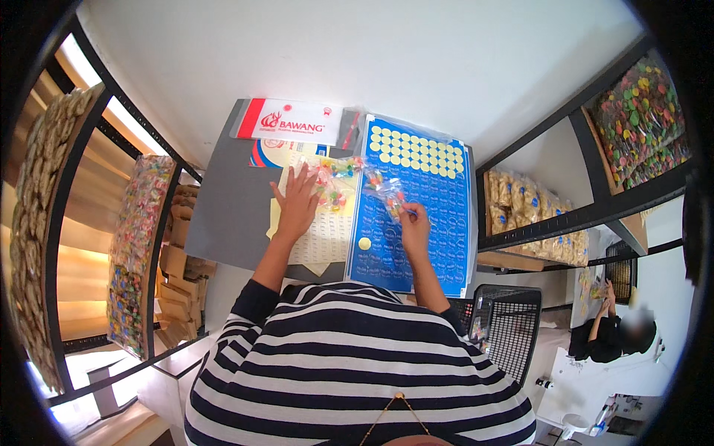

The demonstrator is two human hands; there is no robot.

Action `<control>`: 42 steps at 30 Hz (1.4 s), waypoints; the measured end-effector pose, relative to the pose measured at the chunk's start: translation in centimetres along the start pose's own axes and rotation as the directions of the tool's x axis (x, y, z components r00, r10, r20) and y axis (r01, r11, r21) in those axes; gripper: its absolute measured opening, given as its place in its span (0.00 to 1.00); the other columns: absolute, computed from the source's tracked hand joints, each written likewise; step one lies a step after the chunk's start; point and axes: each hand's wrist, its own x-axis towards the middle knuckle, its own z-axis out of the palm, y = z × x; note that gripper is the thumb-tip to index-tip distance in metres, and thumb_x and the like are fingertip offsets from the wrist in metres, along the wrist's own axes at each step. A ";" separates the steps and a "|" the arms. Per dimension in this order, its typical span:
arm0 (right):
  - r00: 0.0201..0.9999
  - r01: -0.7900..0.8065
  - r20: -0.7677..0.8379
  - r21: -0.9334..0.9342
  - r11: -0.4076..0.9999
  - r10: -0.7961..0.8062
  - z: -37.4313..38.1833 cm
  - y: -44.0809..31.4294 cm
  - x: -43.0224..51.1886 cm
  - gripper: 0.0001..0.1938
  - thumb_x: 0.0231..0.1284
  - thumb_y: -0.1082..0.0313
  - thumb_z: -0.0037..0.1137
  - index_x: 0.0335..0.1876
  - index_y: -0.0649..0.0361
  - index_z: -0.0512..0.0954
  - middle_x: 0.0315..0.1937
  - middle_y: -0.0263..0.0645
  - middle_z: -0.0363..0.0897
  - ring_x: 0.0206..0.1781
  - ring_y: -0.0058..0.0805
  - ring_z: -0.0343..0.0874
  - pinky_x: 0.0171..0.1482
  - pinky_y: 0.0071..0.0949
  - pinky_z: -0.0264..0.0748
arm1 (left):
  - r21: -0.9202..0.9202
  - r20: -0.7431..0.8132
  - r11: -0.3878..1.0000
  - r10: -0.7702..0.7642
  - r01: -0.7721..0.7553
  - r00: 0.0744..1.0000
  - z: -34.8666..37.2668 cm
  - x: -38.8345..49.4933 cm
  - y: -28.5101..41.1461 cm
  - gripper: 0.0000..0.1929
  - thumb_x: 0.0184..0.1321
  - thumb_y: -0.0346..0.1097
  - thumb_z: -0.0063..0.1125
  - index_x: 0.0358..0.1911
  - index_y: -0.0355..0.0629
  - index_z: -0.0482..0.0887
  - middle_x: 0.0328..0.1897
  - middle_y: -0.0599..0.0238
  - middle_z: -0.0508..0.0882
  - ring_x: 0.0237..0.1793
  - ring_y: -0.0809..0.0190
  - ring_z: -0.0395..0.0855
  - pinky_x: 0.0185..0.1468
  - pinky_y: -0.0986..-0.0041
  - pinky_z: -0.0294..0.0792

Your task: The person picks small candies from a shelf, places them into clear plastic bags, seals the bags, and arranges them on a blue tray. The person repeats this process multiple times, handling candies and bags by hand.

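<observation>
My left hand [297,203] lies with fingers spread at the left side of several clear plastic packets of colourful candies [333,196]. Its fingertips touch or nearly touch them. With thumb and fingers pinched, my right hand [414,228] holds the lower end of a clear candy packet [394,203]. That packet lies over a blue sheet of round stickers [413,256]. Pale yellow circles [417,146] show in the sheet's upper rows, and a single one sits near its lower left. Under the other packets is a pale sheet with rows of small print [321,240].
A white and red plastic-bag pack [301,120] lies at the back of the grey table [223,206]. Shelves with bagged candies [139,234] and bagged snacks [524,195] flank me. A black plastic basket [507,334] stands at my right. Farther right, another person [599,340] works at a table.
</observation>
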 end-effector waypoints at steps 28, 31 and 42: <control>0.891 -0.323 0.394 0.204 0.924 0.225 -1.1 -1.1 -8.7 0.08 0.65 0.67 0.60 0.45 0.60 0.78 0.37 0.30 0.80 0.39 0.16 0.75 0.42 0.19 0.71 | -0.733 0.655 0.355 0.135 0.581 0.744 1.4 -6.0 8.1 0.13 0.62 0.36 0.65 0.44 0.35 0.83 0.37 0.65 0.85 0.37 0.71 0.81 0.43 0.78 0.72; 0.902 -0.331 0.361 0.230 0.915 0.235 -0.9 -1.6 -9.2 0.08 0.64 0.69 0.60 0.45 0.60 0.78 0.36 0.29 0.80 0.39 0.16 0.74 0.42 0.18 0.71 | -0.696 0.669 0.449 0.122 0.560 0.733 0.7 -6.0 8.2 0.15 0.61 0.38 0.65 0.45 0.34 0.83 0.36 0.66 0.85 0.37 0.71 0.80 0.42 0.77 0.73; 0.925 -0.273 0.305 0.115 0.955 0.228 -2.9 0.8 -7.8 0.15 0.61 0.70 0.62 0.52 0.61 0.76 0.42 0.37 0.79 0.46 0.26 0.76 0.51 0.26 0.72 | -0.483 0.150 0.824 -0.257 0.297 0.955 -2.4 -7.0 1.9 0.20 0.54 0.38 0.69 0.48 0.36 0.81 0.46 0.52 0.81 0.46 0.53 0.80 0.51 0.65 0.72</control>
